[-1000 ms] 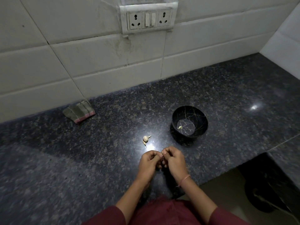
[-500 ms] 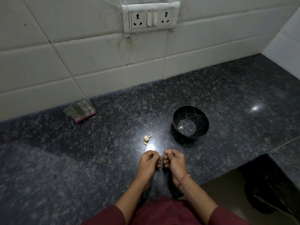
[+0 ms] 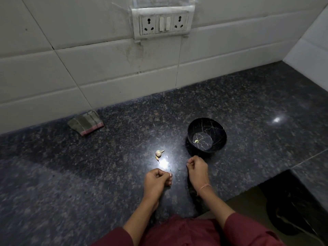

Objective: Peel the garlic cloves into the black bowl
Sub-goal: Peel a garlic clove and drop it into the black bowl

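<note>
One dark countertop [image 3: 248,103], bearing all items. One black bowl [image 3: 219,134], right of centre. Two hands, joined half a second ago, now parted: right hand [image 3: 197,168] drawn up just beside the bowl, fingers curled, contents not discernible; left hand [image 3: 156,181] lower, thumb and forefinger pinching a pale garlic piece [image 3: 170,174]. Judged: skin and clove separated, drop into bowl pending. One garlic bulb [image 3: 159,153], unpeeled, beyond the left hand. One peeled clove [image 3: 196,141], on the bowl's floor.

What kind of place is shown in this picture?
Most likely a home kitchen: a dark granite countertop meets a white tiled wall with a socket-and-switch plate, and a garlic bulb lies near a black bowl.
</note>
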